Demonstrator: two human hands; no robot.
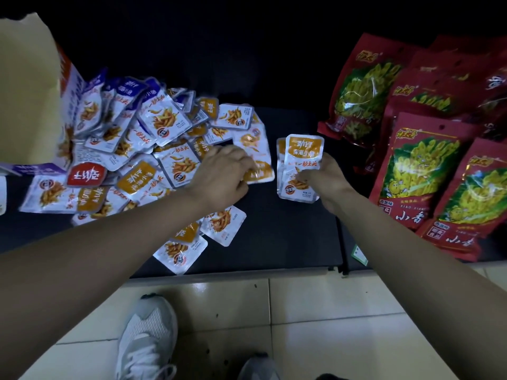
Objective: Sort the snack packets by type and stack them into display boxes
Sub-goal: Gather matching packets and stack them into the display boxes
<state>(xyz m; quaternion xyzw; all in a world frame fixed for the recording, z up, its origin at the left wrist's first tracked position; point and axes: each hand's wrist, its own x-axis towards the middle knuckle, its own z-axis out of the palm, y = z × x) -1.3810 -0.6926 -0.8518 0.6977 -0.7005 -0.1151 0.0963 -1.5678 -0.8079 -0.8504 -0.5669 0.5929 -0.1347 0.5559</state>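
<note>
Head view: the left hand is near the middle. Its fingers are curled down and pinch the edge of one orange-topped packet, which lies on the dark flat table at the edge of the pile. At its 3 o'clock, the right hand holds a small stack of the same packets standing up. Its thumb presses on the front and the other fingers are hidden behind. The pile lies at 10 o'clock: small shiny white packets with round corners and orange, blue or red tops. Past it, at 9 o'clock, stands a cardboard box with a plain tan flap. At 3 o'clock lie big red bags, glossy and crinkly. At 6 o'clock are grey-white shoes on pale floor tiles.
</note>
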